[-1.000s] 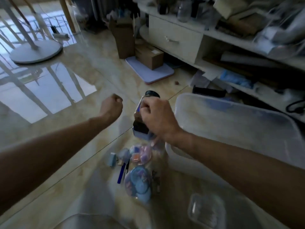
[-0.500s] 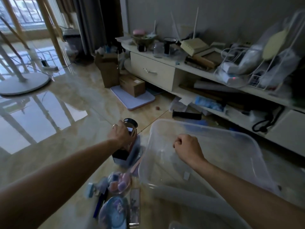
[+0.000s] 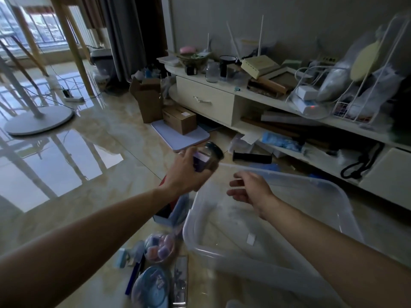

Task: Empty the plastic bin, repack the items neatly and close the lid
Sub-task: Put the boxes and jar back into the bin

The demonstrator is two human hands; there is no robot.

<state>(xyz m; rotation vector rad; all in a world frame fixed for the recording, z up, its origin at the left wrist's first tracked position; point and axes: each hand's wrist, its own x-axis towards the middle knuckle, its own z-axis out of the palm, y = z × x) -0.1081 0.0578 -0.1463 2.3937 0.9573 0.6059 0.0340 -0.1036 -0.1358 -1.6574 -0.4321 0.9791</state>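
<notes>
A clear plastic bin (image 3: pixel 347 210) stands on the floor at the right with nothing visible inside but a small white label. My left hand (image 3: pixel 185 174) grips a glass jar (image 3: pixel 210 157) with a dark lid and a purple label, held tilted in the air just left of the bin's far left corner. My right hand (image 3: pixel 249 188) hovers over the bin's far side with fingers loosely apart and nothing in it. Left of the bin lie several small items: a blue box (image 3: pixel 171 213), a round case of coloured sponges (image 3: pixel 159 247), a round blue case (image 3: pixel 152 287), a blue pen (image 3: pixel 133 276).
A low white cabinet (image 3: pixel 206 101) with cluttered shelves runs along the wall behind the bin. Cardboard boxes (image 3: pixel 178 118) sit on a pale mat (image 3: pixel 184 138) at its left end. A black handle (image 3: pixel 252 157) lies near the bin. A round fan base (image 3: pixel 40 121) stands far left.
My left hand has taken the jar off the floor and raised it toward the bin. My right hand has opened and lifted over the bin. The view has tilted up.
</notes>
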